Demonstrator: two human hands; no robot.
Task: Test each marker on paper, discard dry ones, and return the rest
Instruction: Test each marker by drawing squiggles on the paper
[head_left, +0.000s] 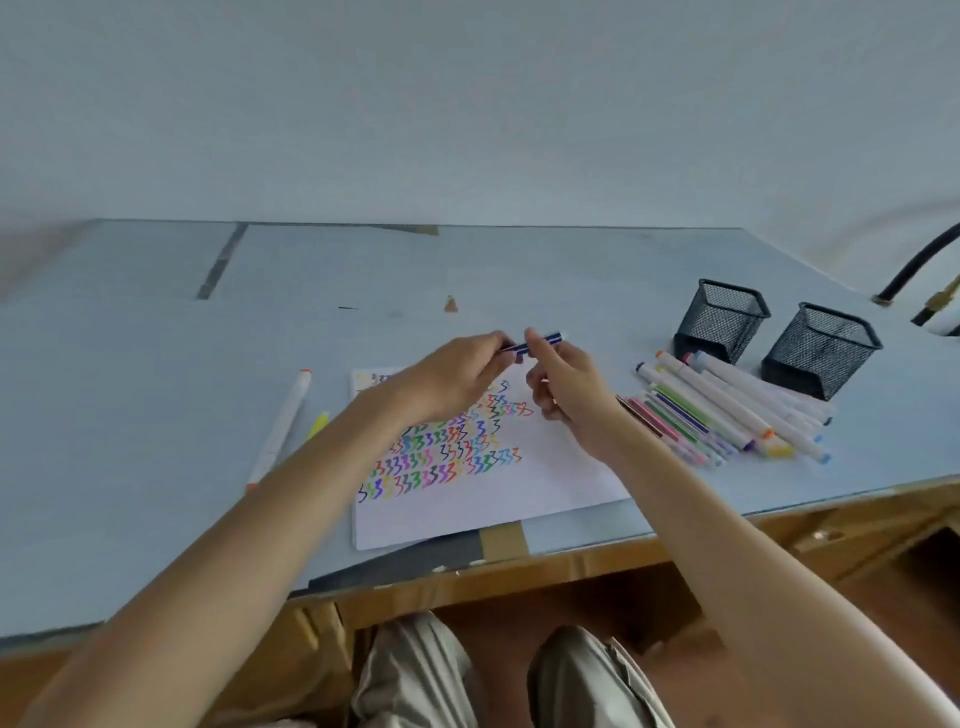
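holding a dark blue marker (535, 344) above the far edge of the paper (519, 483), the left hand (457, 384) and right hand (566, 395) each pinch one end. tugging the cap hard could jerk an elbow into the marker pile (737, 415) on the right.

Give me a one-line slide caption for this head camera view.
Both hands hold a dark blue marker above the scribble-covered paper, loose markers beside two mesh cups.
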